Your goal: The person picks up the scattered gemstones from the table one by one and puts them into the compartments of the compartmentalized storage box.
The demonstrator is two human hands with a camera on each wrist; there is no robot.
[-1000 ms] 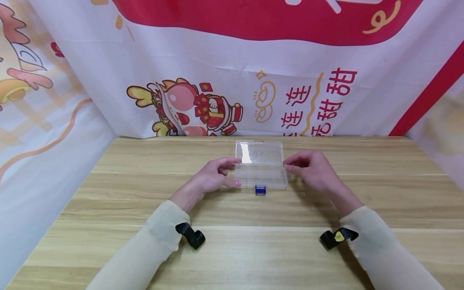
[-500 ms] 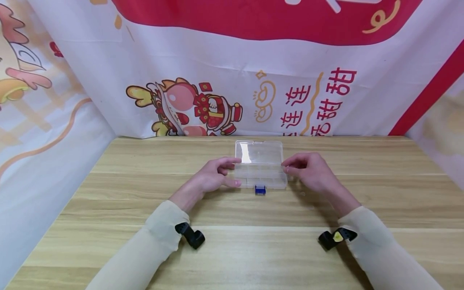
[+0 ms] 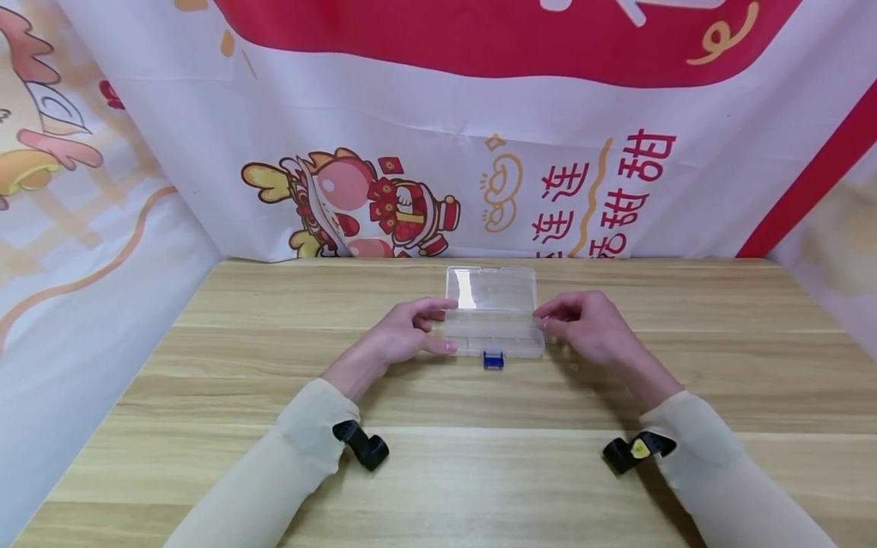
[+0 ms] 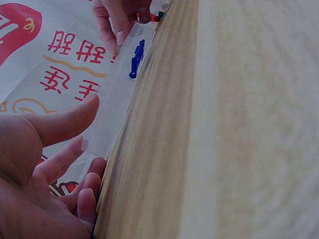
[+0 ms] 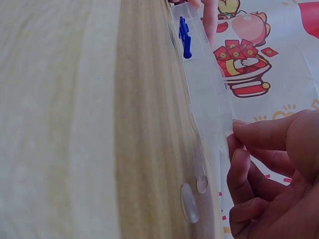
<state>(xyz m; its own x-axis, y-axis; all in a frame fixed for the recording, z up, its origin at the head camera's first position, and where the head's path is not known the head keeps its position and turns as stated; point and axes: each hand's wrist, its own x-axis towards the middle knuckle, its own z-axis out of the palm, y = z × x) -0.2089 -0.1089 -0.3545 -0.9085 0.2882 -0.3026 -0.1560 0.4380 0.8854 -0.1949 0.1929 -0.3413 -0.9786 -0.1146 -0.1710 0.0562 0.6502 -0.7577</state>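
Observation:
A clear plastic compartment box (image 3: 493, 346) lies on the table with its lid (image 3: 500, 288) raised at the back. Its blue latch (image 3: 493, 360) hangs at the front edge. My left hand (image 3: 407, 331) grips the box's left end, thumb at the front corner and forefinger at the rear. At the right end, my right hand (image 3: 582, 323) pinches with thumb and forefinger at the rim, seen closer in the right wrist view as fingertips (image 5: 241, 128) right on the upper edge. I cannot tell whether a small piece sits between them. The right hand's other fingers are curled.
Small clear oval pieces (image 5: 189, 203) lie on the wooden table (image 3: 438, 472) right of the box. Tiny red and green pieces (image 4: 159, 15) show beyond the right hand in the left wrist view. A printed cloth (image 3: 384, 99) hangs behind the table.
My right hand's fingertips have slid slightly toward me along the box's right end. The left hand keeps its hold and the box stays in place.

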